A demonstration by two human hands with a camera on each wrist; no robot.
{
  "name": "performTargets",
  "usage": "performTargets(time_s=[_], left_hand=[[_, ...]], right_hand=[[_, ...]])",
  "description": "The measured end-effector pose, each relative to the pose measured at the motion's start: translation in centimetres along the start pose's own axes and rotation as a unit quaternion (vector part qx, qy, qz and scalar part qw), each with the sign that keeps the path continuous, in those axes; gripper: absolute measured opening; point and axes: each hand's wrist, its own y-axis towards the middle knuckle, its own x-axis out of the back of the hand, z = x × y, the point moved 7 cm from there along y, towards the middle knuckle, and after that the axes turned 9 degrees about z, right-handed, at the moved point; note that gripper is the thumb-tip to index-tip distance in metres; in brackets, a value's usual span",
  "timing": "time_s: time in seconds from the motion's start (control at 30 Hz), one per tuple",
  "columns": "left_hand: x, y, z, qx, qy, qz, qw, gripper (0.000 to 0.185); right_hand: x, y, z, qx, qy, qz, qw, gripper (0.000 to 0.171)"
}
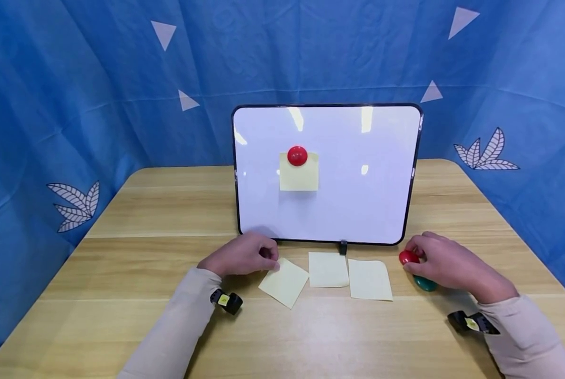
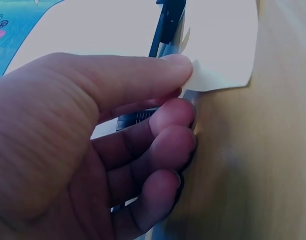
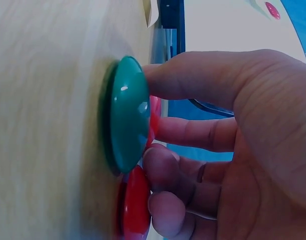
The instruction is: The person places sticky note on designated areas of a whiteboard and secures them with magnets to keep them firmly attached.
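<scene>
My left hand [image 1: 245, 254] pinches the upper corner of a pale yellow sticky note [image 1: 284, 284] lying turned on the table. The thumb covers that corner in the left wrist view, where the note [image 2: 223, 45] reaches past the fingertips. My right hand [image 1: 453, 267] grips a round red magnet [image 1: 409, 257] between thumb and index finger. Beside it a green magnet [image 3: 128, 117] lies on the table, close under the thumb. Another red magnet [image 3: 136, 205] shows below the green one in the right wrist view; the hand hides it from the head view.
A black-framed whiteboard [image 1: 358, 200] stands at the back, a red magnet [image 1: 297, 156] on it over a yellow note [image 1: 299, 179]. Two more notes, a middle one [image 1: 328, 270] and a right one [image 1: 370, 280], lie before the board's black foot [image 1: 343, 247]. Blue curtain [image 1: 98, 79] surrounds the wooden table.
</scene>
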Motion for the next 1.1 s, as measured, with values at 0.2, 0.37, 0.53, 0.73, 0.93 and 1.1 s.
performTargets(time_s=[0.2, 0.37, 0.53, 0.73, 0.93, 1.1], left_hand=[[0.1, -0.1, 0.6, 0.009, -0.049, 0.001, 0.9987, 0.013], [0.0, -0.1, 0.8, 0.015, -0.095, 0.009, 0.9954, 0.011], [0.3, -0.2, 0.7, 0.006, -0.112, -0.011, 0.9936, 0.009], [1.1, -0.3, 0.4, -0.012, -0.117, -0.068, 0.9907, 0.005], [1.8, -0.4, 0.4, -0.020, -0.104, -0.121, 0.9870, 0.006], [2.0, -0.3, 0.4, -0.029, -0.111, -0.137, 0.9839, 0.004]], right_hand=[[0.0, 0.1, -0.1, 0.000, 0.004, 0.000, 1.000, 0.034], [-0.1, 0.1, -0.1, 0.002, 0.004, 0.000, 1.000, 0.035], [-0.1, 0.1, -0.1, 0.000, 0.008, 0.004, 1.000, 0.036], [0.0, 0.1, -0.1, 0.001, 0.008, 0.003, 1.000, 0.036], [-0.1, 0.1, -0.1, -0.003, 0.008, 0.003, 1.000, 0.037], [-0.1, 0.2, 0.0, -0.005, 0.009, 0.002, 1.000, 0.037]])
